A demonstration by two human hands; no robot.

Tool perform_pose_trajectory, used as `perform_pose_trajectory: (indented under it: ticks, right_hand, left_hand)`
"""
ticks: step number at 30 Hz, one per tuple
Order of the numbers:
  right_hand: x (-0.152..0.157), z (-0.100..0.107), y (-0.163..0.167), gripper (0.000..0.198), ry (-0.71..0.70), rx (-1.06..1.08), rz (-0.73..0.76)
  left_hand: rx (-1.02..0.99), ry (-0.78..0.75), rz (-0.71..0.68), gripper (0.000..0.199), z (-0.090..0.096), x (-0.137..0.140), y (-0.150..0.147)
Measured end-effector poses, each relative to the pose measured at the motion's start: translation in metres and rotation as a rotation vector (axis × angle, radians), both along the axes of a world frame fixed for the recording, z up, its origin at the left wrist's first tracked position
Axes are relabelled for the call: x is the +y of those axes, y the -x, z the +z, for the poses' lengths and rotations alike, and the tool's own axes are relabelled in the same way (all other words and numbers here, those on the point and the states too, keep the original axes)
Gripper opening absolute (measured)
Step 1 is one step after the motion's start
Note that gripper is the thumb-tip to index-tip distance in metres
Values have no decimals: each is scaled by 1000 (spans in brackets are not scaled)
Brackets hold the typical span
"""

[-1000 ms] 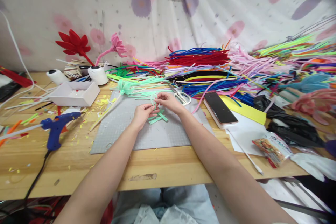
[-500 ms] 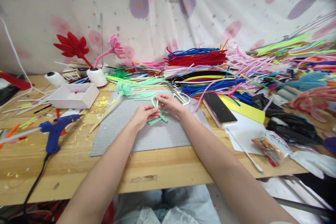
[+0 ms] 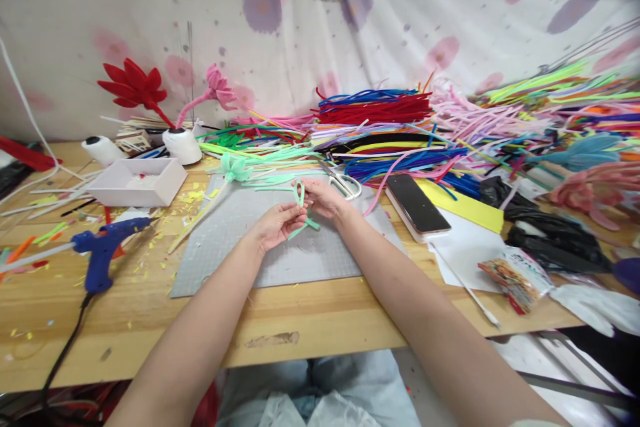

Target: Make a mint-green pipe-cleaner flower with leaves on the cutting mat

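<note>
Between my hands is a mint-green pipe cleaner bent into a narrow upright loop, held above the grey cutting mat. My left hand pinches the lower end of the loop between thumb and fingertips. From the right, my right hand closes its fingers on the loop's side. Short mint-green pieces show just below my fingers; whether they join the loop I cannot tell. Behind my right hand lie white-handled scissors. A mint-green pipe-cleaner flower with a pale stem rests at the mat's upper left.
A blue glue gun and a white box stand to the left, near red and pink flowers. Bundles of coloured pipe cleaners line the back. On the right lie a phone, a snack packet and black plastic.
The green loop has turned and looks narrower, seen more from its side. My left hand has rotated slightly, its palm showing more. Both hands stay over the mat.
</note>
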State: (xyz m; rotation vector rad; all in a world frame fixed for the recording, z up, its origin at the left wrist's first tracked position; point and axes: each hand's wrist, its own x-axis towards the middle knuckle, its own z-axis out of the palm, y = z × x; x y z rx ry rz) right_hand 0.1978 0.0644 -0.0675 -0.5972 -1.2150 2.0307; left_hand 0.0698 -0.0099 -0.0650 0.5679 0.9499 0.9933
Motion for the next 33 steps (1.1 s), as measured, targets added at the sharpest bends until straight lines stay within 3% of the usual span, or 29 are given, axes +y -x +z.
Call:
perform_pose_trajectory:
  ticks: [8, 13, 17, 20, 26, 28, 33]
  right_hand:
    - [0, 3, 4, 24, 32, 54, -116]
    - [0, 5, 8, 23, -46, 41, -274]
    - [4, 4, 3, 24, -207, -136, -354]
    - [9, -1, -3, 24, -404, -379, -329]
    - [16, -16, -12, 24, -697, -725, -158]
    - [18, -17, -14, 30, -746, -748, -176]
    - [20, -17, -13, 39, -741, -829, -467]
  left_hand:
    - [-2, -3, 29, 7, 2, -1, -5]
    - [109, -80, 57, 5, 8, -2, -4]
    - [382, -245, 174, 21, 10, 3, 13]
    - [710, -352, 276, 27, 3, 10, 29]
    - [1426, -583, 179, 20, -12, 12, 41]
    - [1508, -641, 186, 21, -13, 12, 42]
    - [1554, -695, 218, 25, -10, 18, 48]
